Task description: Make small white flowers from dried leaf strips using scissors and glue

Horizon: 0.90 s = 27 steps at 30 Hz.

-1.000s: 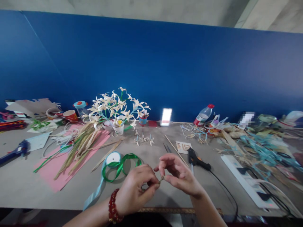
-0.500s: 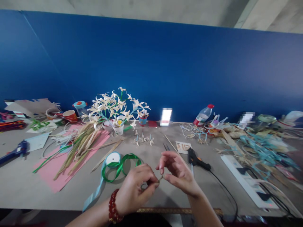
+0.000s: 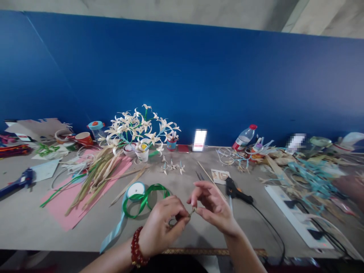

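Observation:
My left hand (image 3: 167, 218), with a red bead bracelet at the wrist, pinches a thin greenish-tan strip (image 3: 192, 213) between thumb and fingers. My right hand (image 3: 214, 210) meets the strip's other end with thumb and index finger, its remaining fingers loosely curled. Most of the strip is hidden in the left fingers. Just left of my hands lies a looped green ribbon (image 3: 133, 217) beside a spool of light blue ribbon (image 3: 136, 189). A black hot glue gun (image 3: 237, 192) rests to the right of my right hand.
White artificial flowers (image 3: 145, 127) stand in cups at the back, with loose small blossoms (image 3: 172, 166) before them. Dried husk strips (image 3: 96, 178) lie on pink paper (image 3: 64, 212). At right are a power strip (image 3: 298, 220), a bottle (image 3: 245, 137) and another person's blurred hand (image 3: 349, 189).
My hands stay nearly still, with the strip held between them and its visible part shifted slightly. Another person's hand has come in at the right edge.

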Each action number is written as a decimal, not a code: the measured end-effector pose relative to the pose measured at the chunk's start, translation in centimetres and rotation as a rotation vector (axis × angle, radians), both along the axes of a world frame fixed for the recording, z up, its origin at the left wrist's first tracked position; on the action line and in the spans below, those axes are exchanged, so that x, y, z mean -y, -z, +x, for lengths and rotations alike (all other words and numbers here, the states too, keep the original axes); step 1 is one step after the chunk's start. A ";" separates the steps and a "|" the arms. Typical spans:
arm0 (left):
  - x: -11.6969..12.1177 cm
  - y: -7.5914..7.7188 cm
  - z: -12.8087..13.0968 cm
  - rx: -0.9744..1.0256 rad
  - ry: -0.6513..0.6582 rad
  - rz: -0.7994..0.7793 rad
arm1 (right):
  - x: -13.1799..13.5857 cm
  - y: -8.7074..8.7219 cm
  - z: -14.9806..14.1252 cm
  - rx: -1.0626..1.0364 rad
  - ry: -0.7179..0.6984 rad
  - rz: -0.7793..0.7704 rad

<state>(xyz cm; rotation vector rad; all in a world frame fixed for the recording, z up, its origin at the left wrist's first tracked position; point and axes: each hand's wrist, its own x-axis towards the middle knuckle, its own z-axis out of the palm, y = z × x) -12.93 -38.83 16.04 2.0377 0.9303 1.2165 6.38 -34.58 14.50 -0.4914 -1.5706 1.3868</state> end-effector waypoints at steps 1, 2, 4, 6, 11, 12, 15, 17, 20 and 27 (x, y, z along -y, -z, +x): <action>0.0 0.0 0.0 0.004 -0.002 -0.004 | 0.0 0.0 0.0 0.004 0.006 -0.002; 0.0 0.1 0.0 0.007 -0.005 -0.009 | 0.1 0.0 0.0 0.006 0.009 -0.003; 0.1 0.1 0.0 0.013 -0.008 -0.015 | 0.1 0.2 0.0 0.007 0.010 -0.001; 0.1 0.2 0.0 0.021 -0.012 -0.014 | 0.1 0.3 0.0 0.004 0.008 0.005; 0.1 0.3 0.0 0.037 -0.011 -0.018 | 0.2 0.2 -0.1 0.019 0.018 0.007; 0.1 0.4 0.0 0.040 -0.009 -0.018 | 0.2 0.2 -0.1 0.022 0.021 0.008; 0.0 0.5 0.1 0.044 -0.011 -0.009 | 0.2 0.1 0.0 0.029 0.026 0.012; 0.0 0.6 0.1 0.042 -0.021 -0.003 | 0.3 0.2 0.0 0.035 0.029 0.012; 0.1 0.7 0.0 0.033 -0.027 -0.006 | 0.2 0.3 0.0 0.044 0.033 0.013; 0.1 0.4 0.1 0.034 -0.060 -0.027 | 0.2 0.3 0.0 0.087 0.078 0.022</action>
